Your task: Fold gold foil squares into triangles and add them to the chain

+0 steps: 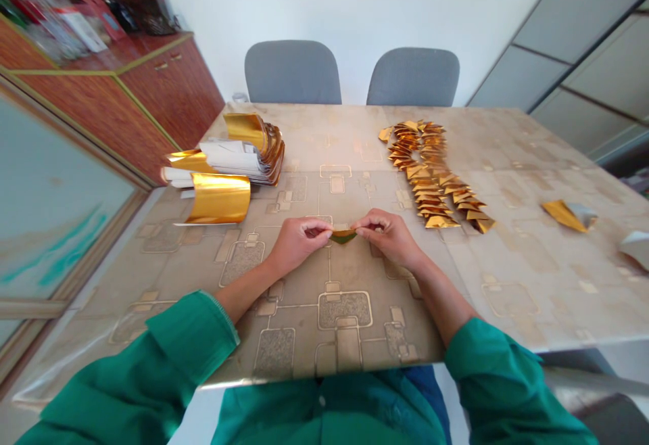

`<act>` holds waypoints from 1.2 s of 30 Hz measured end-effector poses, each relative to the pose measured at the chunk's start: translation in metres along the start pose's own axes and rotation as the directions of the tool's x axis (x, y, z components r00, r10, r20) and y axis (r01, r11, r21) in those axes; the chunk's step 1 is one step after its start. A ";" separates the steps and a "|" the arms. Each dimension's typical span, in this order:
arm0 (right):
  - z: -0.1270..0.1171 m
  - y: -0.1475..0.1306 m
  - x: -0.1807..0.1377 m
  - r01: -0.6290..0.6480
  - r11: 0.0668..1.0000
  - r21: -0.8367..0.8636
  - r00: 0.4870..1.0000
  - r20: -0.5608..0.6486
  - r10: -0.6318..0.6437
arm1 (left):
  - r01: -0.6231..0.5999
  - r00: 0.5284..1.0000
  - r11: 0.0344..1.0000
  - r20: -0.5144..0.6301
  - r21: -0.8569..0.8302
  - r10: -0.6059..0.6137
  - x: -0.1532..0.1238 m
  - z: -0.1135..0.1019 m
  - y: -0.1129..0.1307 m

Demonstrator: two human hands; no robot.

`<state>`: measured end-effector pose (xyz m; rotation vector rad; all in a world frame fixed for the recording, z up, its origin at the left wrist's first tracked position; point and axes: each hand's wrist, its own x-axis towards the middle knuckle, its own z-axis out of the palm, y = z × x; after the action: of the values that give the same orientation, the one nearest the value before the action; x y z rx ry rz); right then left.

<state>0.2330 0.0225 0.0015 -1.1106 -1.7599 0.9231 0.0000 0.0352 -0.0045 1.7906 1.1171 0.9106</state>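
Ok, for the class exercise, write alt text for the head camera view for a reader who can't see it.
Seen from the person's head, a left hand and a right hand pinch a small folded foil piece over a patterned table. Beyond them lies a long heap of folded gold triangles, and to the left, stacked gold and white sheets.

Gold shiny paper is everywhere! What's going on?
A person in a green shirt pinches a folded gold-and-green foil piece between their left hand and right hand, above a beige patterned table. A curved row of folded gold foil triangles lies ahead, with a pile of gold foil strips to the left.
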 end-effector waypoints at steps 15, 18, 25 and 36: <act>0.004 -0.013 -0.001 0.189 0.971 -0.143 0.981 0.058 -0.183 | -0.251 0.968 0.958 0.026 0.138 0.250 -0.005 0.000 0.012; 0.003 -0.013 -0.001 0.212 0.965 -0.155 0.977 0.055 -0.206 | -0.246 0.969 0.960 0.035 0.137 0.243 -0.003 -0.003 0.011; -0.002 -0.009 0.000 0.205 0.957 -0.205 0.976 -0.026 -0.215 | -0.125 0.992 0.991 0.023 0.056 0.123 -0.001 -0.009 -0.003; 0.004 -0.014 -0.004 0.099 0.974 -0.203 0.993 -0.035 -0.109 | -0.098 0.991 0.992 -0.099 -0.075 0.090 -0.009 -0.002 -0.001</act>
<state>0.2266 0.0134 0.0111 -1.1446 -1.8860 0.6625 -0.0057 0.0278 -0.0061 1.7619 1.0478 1.0922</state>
